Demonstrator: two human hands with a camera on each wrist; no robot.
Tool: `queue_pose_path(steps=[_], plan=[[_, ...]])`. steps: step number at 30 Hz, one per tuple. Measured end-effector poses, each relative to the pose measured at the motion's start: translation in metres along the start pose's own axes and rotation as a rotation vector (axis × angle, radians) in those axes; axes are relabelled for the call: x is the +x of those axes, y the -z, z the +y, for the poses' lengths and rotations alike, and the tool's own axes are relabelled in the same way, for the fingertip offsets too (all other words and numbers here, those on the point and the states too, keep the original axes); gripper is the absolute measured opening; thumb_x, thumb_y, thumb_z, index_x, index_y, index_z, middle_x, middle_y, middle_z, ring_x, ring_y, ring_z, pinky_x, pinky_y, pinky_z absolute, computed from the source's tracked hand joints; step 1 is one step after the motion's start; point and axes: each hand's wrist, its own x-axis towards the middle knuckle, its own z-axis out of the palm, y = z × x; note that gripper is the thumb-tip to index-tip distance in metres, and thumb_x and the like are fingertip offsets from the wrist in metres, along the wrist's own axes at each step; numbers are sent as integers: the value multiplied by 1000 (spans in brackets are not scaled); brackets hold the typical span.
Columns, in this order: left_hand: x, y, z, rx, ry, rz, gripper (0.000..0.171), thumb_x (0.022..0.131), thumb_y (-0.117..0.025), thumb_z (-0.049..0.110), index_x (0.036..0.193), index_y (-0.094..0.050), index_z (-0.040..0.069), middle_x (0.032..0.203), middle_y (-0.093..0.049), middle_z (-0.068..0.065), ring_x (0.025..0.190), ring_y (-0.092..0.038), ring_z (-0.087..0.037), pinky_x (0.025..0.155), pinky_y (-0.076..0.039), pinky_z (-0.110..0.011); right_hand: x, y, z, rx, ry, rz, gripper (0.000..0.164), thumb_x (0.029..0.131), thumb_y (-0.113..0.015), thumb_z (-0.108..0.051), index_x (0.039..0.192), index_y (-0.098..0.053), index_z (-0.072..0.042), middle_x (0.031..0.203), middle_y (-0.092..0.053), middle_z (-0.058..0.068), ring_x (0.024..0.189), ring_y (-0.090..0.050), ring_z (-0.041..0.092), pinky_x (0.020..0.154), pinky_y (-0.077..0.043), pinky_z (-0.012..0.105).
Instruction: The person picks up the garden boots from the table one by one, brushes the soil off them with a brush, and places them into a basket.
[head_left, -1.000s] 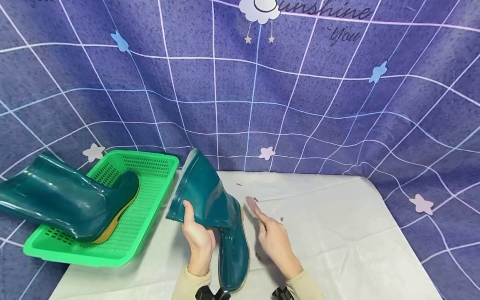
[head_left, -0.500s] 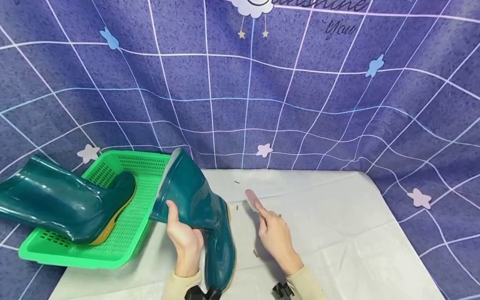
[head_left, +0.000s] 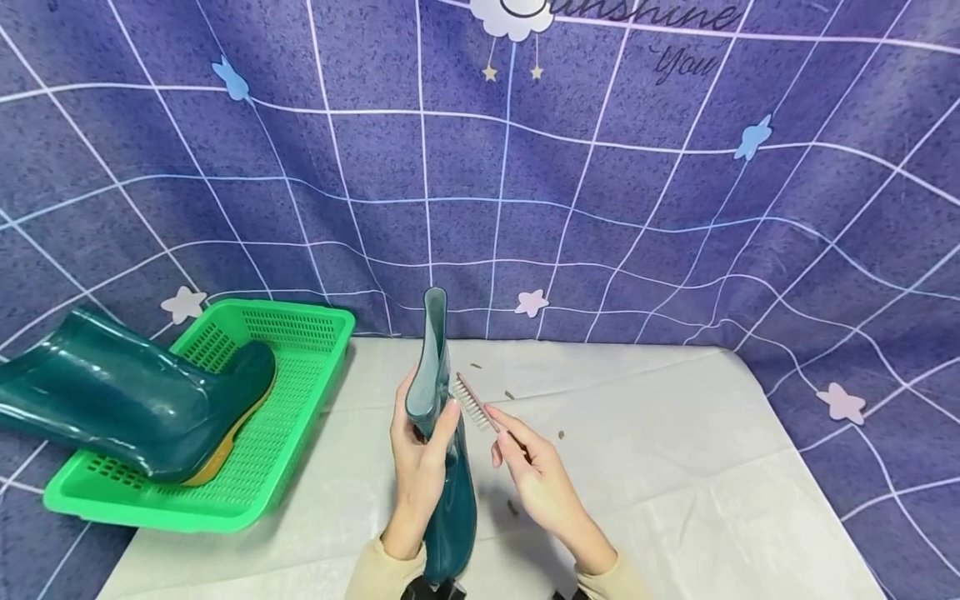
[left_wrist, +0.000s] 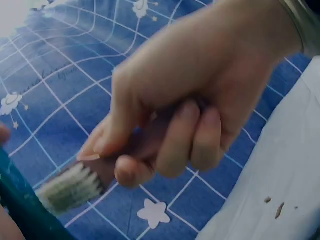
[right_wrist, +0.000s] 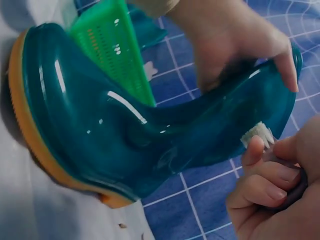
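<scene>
A glossy dark teal rubber boot (head_left: 453,525) stands on the table with its toe toward me and its shaft tipped up. My left hand (head_left: 418,467) grips the shaft below the opening, thumb on the near right side. In the right wrist view the boot's ochre sole (right_wrist: 30,132) rests on the white cloth. A pink brush (head_left: 472,403) with pale bristles is in my right hand (head_left: 538,483), fingers curled round its handle. Its bristles (left_wrist: 72,189) are at the side of the shaft; in the right wrist view they appear to touch it.
At the left, a green plastic basket (head_left: 303,433) holds a second teal boot (head_left: 142,408), whose shaft hangs over the rim. Small brown bits (head_left: 513,507) lie scattered on the white cloth (head_left: 675,467). A blue gridded curtain (head_left: 600,200) hangs behind.
My left hand has turned the boot shaft so its opening now faces me more and its side is right. The right hand has brought the brush leftward, turned, up to the shaft.
</scene>
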Motion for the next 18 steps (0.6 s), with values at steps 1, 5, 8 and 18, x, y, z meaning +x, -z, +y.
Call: queue_pose_path(steps=[1, 5, 8, 18], plan=[[2, 2, -5, -18, -63, -43, 57, 104, -60, 10, 158, -45, 4, 145, -62, -10, 125, -60, -15, 102, -50, -22, 0, 1, -2, 25, -3, -24, 40, 116, -46, -21, 154, -57, -17, 84, -66, 11, 53, -34, 0, 49, -35, 21], [20, 13, -27, -182, -220, -194, 56, 112, -37, 21, 161, -35, -6, 158, -53, -7, 145, -51, -16, 122, -40, -27, 0, 5, -2, 107, -38, -122, 42, 116, -43, -20, 156, -55, -15, 86, -63, 18, 50, -33, 0, 45, -32, 20], [42, 23, -44, -213, -114, -205, 55, 112, -30, 18, 160, -34, -9, 166, -46, -11, 152, -44, -10, 128, -32, -23, 1, 8, -1, 135, -77, -167, 42, 117, -43, -20, 157, -53, -16, 87, -61, 21, 49, -33, 1, 45, -31, 19], [106, 53, -70, 87, 183, -555, 69, 100, -59, 9, 161, -33, -10, 148, -51, -39, 121, -59, 1, 104, -47, -13, 1, 22, 7, 104, -58, -213, 41, 115, -46, -17, 153, -57, -6, 83, -60, 15, 58, -40, 0, 51, -33, 18]])
